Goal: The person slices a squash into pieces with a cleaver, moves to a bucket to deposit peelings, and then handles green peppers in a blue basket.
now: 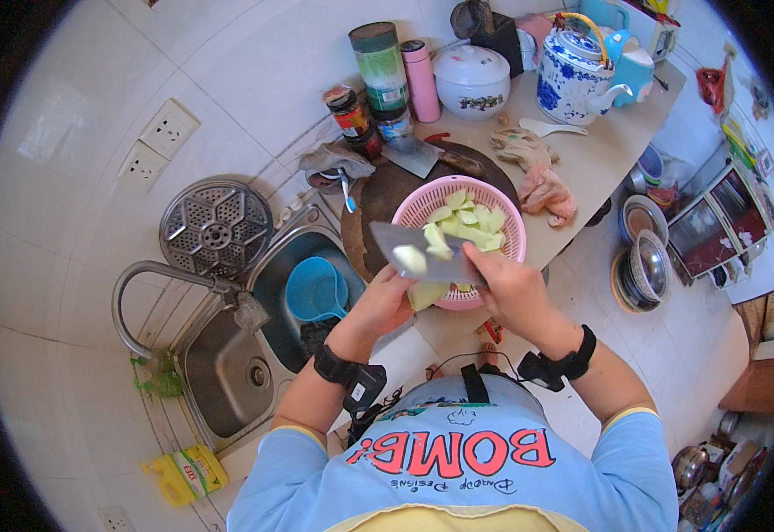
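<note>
Over a pink plastic colander basket, my right hand grips a cleaver, its wide grey blade pointing left. Pale green vegetable pieces lie against the blade. More cut pieces fill the basket. My left hand is closed just below the blade's left part, around a larger pale green vegetable chunk; its fingertips are partly hidden. The basket stands on a round dark chopping board, and the cleaver's handle is hidden in my right hand.
A double steel sink with a faucet and a blue dipper is at left. Another flat blade lies on the board's far edge. Jars, a pink bottle, a white pot and a teapot stand behind; crumpled bags lie right.
</note>
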Motion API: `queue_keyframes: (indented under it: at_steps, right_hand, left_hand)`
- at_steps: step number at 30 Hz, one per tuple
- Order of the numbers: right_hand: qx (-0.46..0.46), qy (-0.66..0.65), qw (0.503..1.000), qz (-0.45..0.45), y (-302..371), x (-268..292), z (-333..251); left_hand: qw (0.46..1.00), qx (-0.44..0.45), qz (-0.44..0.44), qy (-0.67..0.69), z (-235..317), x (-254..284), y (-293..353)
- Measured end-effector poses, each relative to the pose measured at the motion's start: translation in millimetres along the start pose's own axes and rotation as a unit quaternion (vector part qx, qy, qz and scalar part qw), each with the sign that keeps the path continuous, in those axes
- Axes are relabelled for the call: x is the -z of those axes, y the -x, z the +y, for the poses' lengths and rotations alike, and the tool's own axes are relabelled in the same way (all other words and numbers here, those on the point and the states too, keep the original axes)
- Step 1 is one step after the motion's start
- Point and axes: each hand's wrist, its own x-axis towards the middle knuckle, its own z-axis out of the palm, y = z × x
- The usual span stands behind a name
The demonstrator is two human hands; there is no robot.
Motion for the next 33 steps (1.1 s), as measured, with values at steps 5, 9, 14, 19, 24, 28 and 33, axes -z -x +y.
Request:
queue_keyframes:
  at_steps: [5, 9, 14, 19, 24, 28, 33]
  right_hand:
    - [-0.144, -0.078, 0.986, -0.022, 1.4, -2.2, 22.1]
    - [-0.078, -0.117, 0.99, 0.008, -0.5, 2.1, 1.8]
    - [0.029, -0.048, 0.998, -0.016, -3.3, 14.0, -28.7]
    - [0.008, -0.031, 0.999, -0.015, -0.7, 0.4, -11.7]
    - [-0.112, -0.079, 0.991, -0.002, 3.4, -9.4, 19.5]
    - [-0.17, -0.14, 0.975, -0.028, 0.5, -1.3, 14.3]
    - [0.008, -0.105, 0.994, 0.003, -1.3, 10.3, -16.2]
  left_hand:
    - [1.0, 0.022, 0.016, -0.004, 10.4, -7.4, 2.5]
    - [0.998, 0.011, 0.048, 0.03, 6.7, 0.7, -3.2]
    - [0.998, 0.003, 0.037, 0.057, -6.2, 14.5, 0.5]
    - [0.995, -0.033, 0.051, 0.074, -3.7, 1.5, 1.1]
    - [0.999, 0.014, 0.014, 0.025, 11.2, -20.2, 4.6]
    - [0.998, 0.003, 0.054, 0.04, 9.8, -14.2, -0.1]
    - [0.994, -0.041, 0.064, 0.076, 0.2, -0.6, -3.8]
